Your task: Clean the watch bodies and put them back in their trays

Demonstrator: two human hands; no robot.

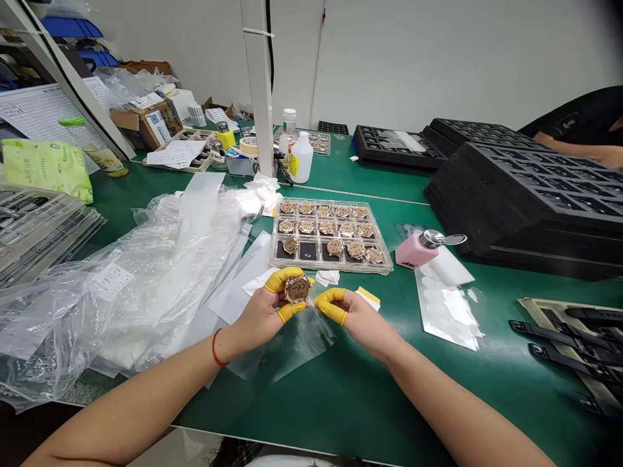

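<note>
My left hand (272, 301), with yellow finger cots, grips a round watch case (297, 290) by its edges. The case has a gold-coloured rim, and its brown back with printed marks faces me. Close to its right side, my right hand (348, 311), also in yellow finger cots, pinches what looks like clear plastic film (309, 334) between thumb and fingers. Just beyond both hands lies a clear compartment tray (331, 264) with several similar gold watch cases (326, 227). One front-row compartment (307, 251) shows its dark bottom with no case in it.
Plastic bags (146, 272) heap up on the left. A pink pump bottle (416, 251) and a sheet of round stickers (445, 308) are to the right. Black trays (525, 214) are stacked beyond, near another person's arm (574, 149). Watch straps (574, 350) lie front right.
</note>
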